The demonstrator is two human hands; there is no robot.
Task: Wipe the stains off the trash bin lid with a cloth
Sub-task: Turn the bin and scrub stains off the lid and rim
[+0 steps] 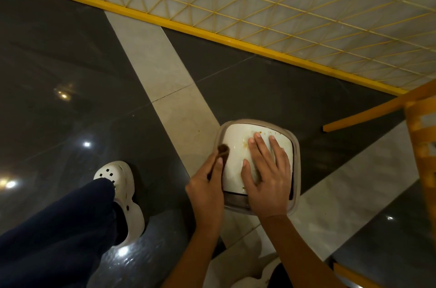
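The scene is dimly and warmly lit. Small bright glare spots are reflected in the glossy dark floor (70, 63). The white bin lid (233, 158) is shown brightest. The yellow fence (283, 4) is bent by wide-angle distortion, and the edges are slightly softened.

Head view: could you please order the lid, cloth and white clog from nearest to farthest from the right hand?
1. Lid: under the right hand, touching.
2. Cloth: at the lid's left edge.
3. White clog: far left, on the floor.
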